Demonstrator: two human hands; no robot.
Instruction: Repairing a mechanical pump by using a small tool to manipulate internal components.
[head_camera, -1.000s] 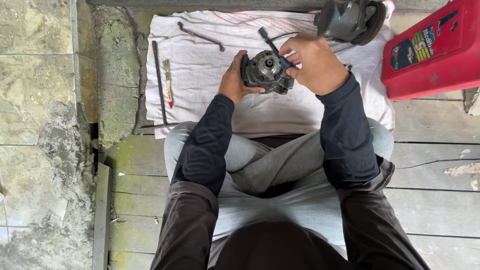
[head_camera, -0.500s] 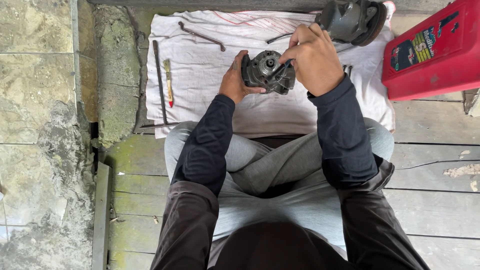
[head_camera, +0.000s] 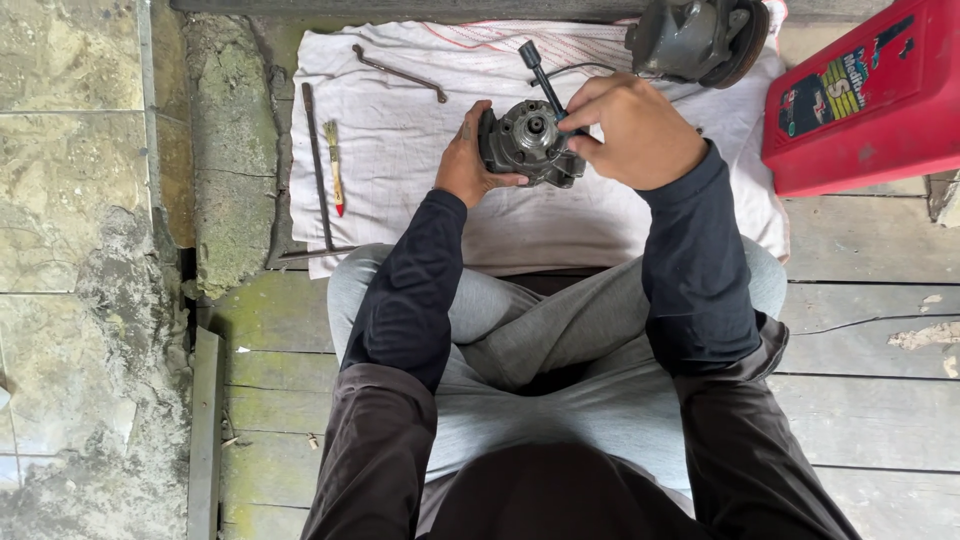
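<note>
I sit cross-legged on wooden boards over a white cloth (head_camera: 400, 140). My left hand (head_camera: 465, 160) grips the left side of a round grey metal motor part (head_camera: 530, 145) held above the cloth. My right hand (head_camera: 625, 125) is closed around a black-handled tool (head_camera: 535, 65) whose tip meets the part's right side; the handle sticks up and away from me.
On the cloth lie a bent metal wrench (head_camera: 400, 72), a long thin rod (head_camera: 315, 165) and a small brush with a red tip (head_camera: 335, 165). A larger grey housing (head_camera: 695, 35) sits at the cloth's far edge. A red plastic container (head_camera: 865, 100) stands right. Rough concrete is left.
My right hand has shifted on the part and the black tool handle now points up and away; half a second ago the hand covered it. The left hand holds steady.
</note>
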